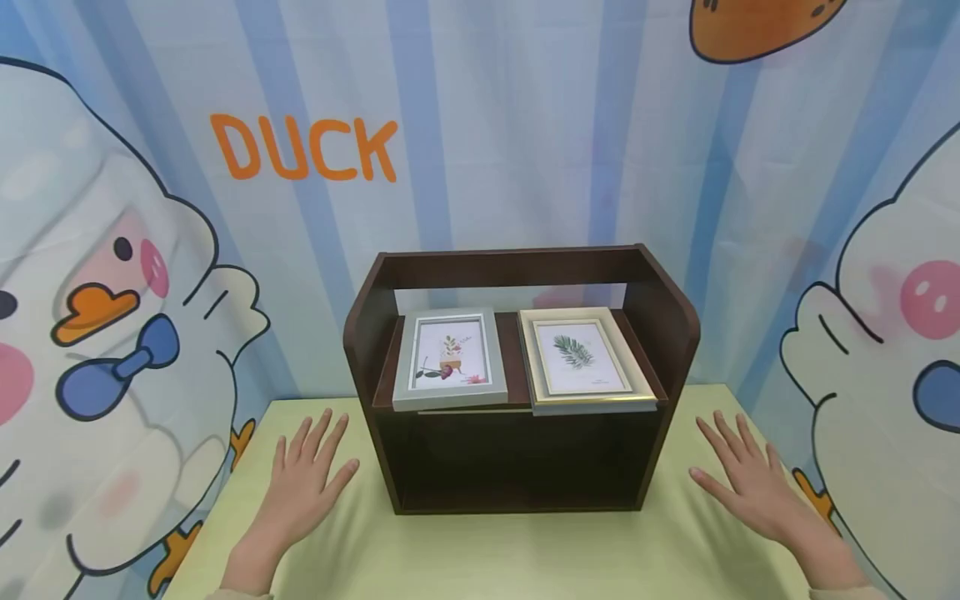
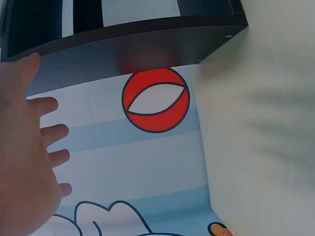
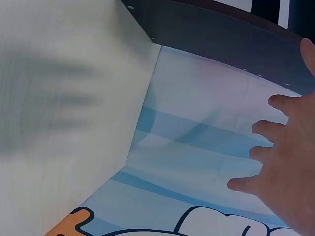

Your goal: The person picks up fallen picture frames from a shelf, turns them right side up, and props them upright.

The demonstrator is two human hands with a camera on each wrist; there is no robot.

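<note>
A dark brown wooden shelf point(image 1: 517, 268) stands on the table, with an upper tier and an open lower compartment. On its upper tier lie two picture frames: a grey-green one point(image 1: 411, 367) with a plant print at left, and a gold-edged one point(image 1: 534, 358) with a green leaf print at right. Another frame's grey edge point(image 1: 592, 408) shows beneath the gold one. My left hand point(image 1: 303, 487), fingers spread, hovers left of the shelf and holds nothing. On the other side my right hand point(image 1: 753, 487) is likewise spread and holds nothing. Both wrist views show the shelf's side panels beyond the fingers.
The pale yellow-green table point(image 1: 517, 558) carries the shelf. Behind it hangs a blue and white striped curtain point(image 1: 510, 125) with large cartoon ducks at both sides and orange lettering. The shelf's raised side walls point(image 1: 663, 325) flank the frames.
</note>
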